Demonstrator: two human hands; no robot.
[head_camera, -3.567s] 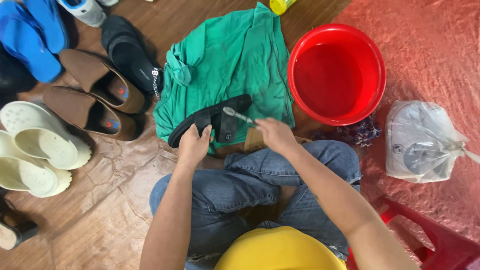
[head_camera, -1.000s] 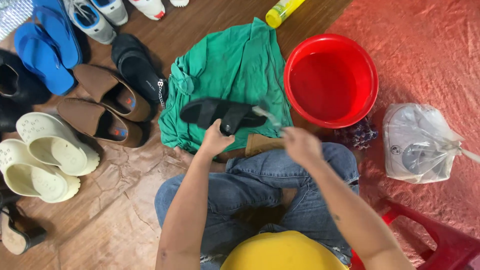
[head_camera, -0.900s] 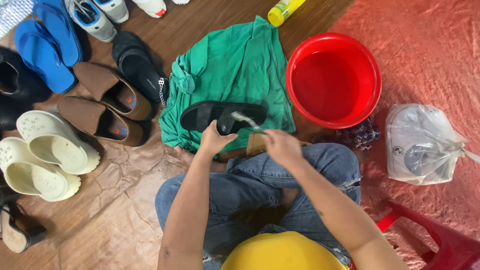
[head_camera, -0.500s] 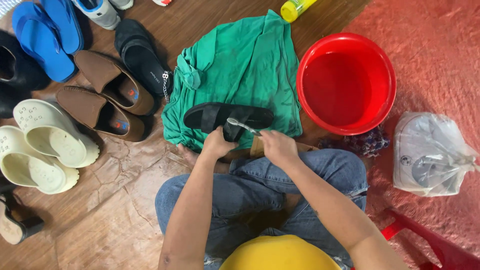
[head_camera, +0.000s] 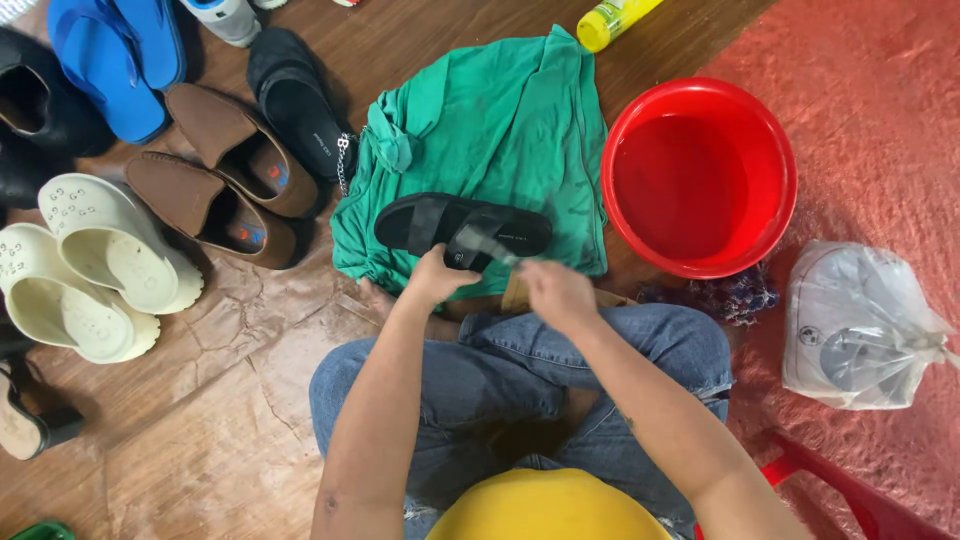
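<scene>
Seated person viewed from above, legs in blue jeans (head_camera: 520, 370) folded on the floor, yellow garment at the bottom edge. The left hand (head_camera: 437, 277) is closed on the near edge of a black sandal (head_camera: 462, 226), fingers curled under it. The right hand (head_camera: 556, 290) is closed in a loose fist around a small tool, too blurred to identify, whose tip reaches the sandal's strap. The sandal lies sole down on a green shirt (head_camera: 480, 130) spread over the wooden floor (head_camera: 200, 400), just ahead of the knees.

Right of the shirt, touching its edge, stands a red basin (head_camera: 770, 140) holding water. Near the basin's near rim lies a dark patterned cloth (head_camera: 720, 298), and farther right a clear plastic bag (head_camera: 860, 325) with grey contents rests on a reddish mat (head_camera: 880, 120). A red plastic piece (head_camera: 850, 495) shows at the lower right corner.

Left of the shirt: a pair of brown loafers (head_camera: 215, 185), a black slipper (head_camera: 295, 105) with a metal buckle, a pair of cream clogs (head_camera: 90, 265), blue flip-flops (head_camera: 110, 50) and black shoes (head_camera: 35, 100) at the far left. A yellow bottle (head_camera: 615, 18) lies beyond the shirt at the top edge.
</scene>
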